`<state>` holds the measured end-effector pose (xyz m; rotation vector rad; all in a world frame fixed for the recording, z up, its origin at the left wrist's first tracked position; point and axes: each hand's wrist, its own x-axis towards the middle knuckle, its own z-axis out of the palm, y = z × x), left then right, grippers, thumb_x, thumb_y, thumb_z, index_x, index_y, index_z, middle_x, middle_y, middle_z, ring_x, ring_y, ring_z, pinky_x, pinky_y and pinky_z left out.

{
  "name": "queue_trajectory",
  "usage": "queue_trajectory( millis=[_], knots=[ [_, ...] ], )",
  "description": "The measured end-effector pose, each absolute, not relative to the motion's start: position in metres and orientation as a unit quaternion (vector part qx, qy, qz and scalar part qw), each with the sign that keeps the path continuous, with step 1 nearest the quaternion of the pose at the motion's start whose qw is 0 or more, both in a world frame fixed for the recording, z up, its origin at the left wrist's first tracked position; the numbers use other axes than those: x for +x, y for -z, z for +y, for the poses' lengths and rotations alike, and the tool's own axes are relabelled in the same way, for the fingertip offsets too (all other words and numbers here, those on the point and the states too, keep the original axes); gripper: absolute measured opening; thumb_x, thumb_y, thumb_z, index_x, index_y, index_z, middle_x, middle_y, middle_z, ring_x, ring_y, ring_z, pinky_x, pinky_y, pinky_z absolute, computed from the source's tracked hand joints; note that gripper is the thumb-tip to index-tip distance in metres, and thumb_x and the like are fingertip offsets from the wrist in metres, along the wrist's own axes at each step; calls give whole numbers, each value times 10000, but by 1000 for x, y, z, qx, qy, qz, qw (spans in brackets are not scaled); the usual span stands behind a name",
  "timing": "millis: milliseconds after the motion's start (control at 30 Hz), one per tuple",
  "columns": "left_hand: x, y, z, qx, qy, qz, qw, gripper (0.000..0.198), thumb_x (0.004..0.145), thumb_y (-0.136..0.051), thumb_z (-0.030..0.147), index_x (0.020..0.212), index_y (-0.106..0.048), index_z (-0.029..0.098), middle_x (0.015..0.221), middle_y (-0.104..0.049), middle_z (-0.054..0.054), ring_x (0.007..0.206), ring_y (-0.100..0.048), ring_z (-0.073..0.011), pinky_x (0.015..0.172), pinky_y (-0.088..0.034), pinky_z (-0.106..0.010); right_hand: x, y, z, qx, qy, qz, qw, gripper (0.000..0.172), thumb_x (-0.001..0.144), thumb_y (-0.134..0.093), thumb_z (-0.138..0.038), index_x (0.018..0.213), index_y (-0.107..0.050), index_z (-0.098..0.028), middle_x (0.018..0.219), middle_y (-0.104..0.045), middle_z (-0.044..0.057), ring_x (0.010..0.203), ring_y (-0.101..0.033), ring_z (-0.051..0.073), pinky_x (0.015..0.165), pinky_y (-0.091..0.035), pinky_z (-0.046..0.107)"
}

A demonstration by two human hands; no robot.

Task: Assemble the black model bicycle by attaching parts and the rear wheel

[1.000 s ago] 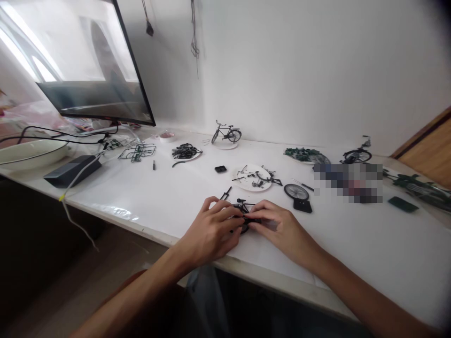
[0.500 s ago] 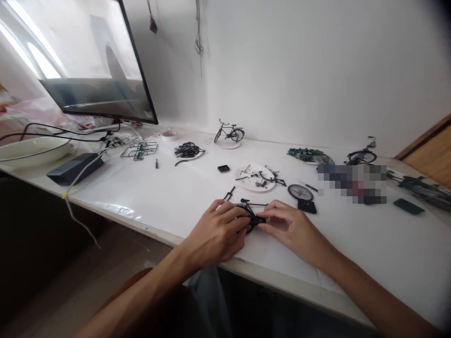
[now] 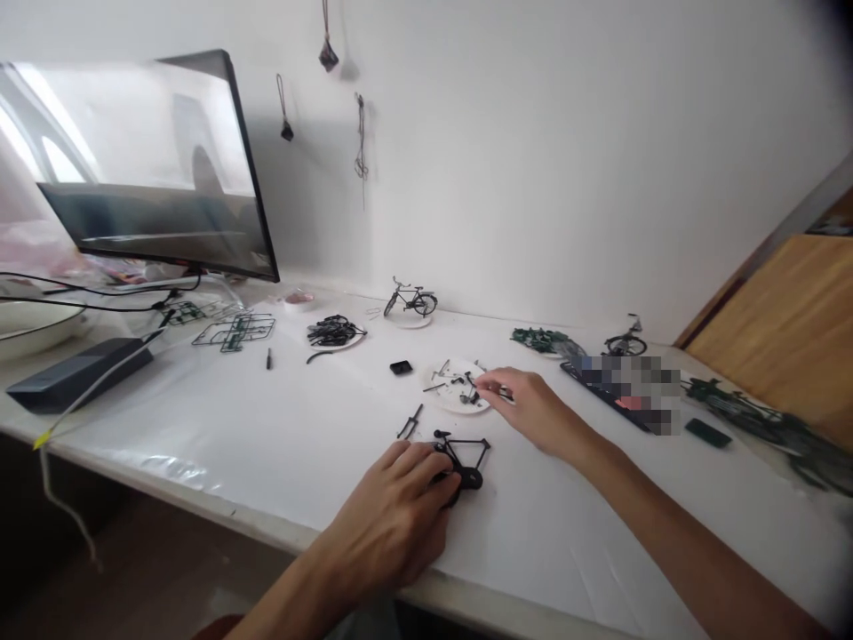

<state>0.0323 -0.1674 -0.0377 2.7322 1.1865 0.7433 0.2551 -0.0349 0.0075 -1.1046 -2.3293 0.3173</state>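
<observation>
My left hand (image 3: 403, 498) is wrapped round the rear of a small black model bicycle frame (image 3: 473, 478) near the table's front edge; the fingers hide its rear part. The frame's saddle and front triangle stick out to the right. Over the right side of a white plate (image 3: 436, 403) of small parts is my right hand (image 3: 523, 404), thumb and fingertips pinched together. Whatever is between those fingertips is too small to make out. A black model fork (image 3: 410, 423) lies just beyond my left hand.
A small black tray (image 3: 401, 367) lies left of the plate. Farther back are a plate of black parts (image 3: 334, 332), a finished model bicycle (image 3: 411, 300) and green parts (image 3: 543, 340). A monitor (image 3: 166, 178) and a dark grey box (image 3: 80, 375) stand left.
My right hand has left the bicycle frame and moved up to the parts plate. My left hand still holds the frame. The camera view has tilted up and shifted right.
</observation>
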Motion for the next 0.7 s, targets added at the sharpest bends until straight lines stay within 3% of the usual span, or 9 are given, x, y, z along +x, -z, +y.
queue_trajectory(
  millis=[200, 400, 700],
  knots=[
    [31, 36, -167, 892, -256, 372, 35, 275, 914, -490, 146, 1171, -584, 173, 1165, -645, -103, 1088, -570, -272, 942, -442, -436, 234, 4, 5, -383, -101, -889, 231, 184, 899, -571, -200, 837, -744, -194, 811, -736, 57, 741, -660, 204, 726, -500, 317],
    [31, 38, -166, 894, -243, 374, 43, 293, 922, -465, 133, 1190, -582, 157, 1190, -648, -99, 1092, -569, -268, 946, -431, -434, 238, 24, 8, -359, -70, -901, 235, 214, 921, -543, -128, 901, -746, -193, 920, -733, 77, 868, -653, 210, 824, -491, 338],
    [28, 37, -169, 901, -237, 364, 22, 316, 948, -446, 142, 1238, -570, 111, 1292, -630, -97, 1158, -544, -263, 1004, -420, -438, 233, 31, 11, -330, -37, -916, 227, 215, 918, -548, -89, 861, -738, -172, 867, -716, 79, 881, -630, 219, 820, -485, 348]
  ],
)
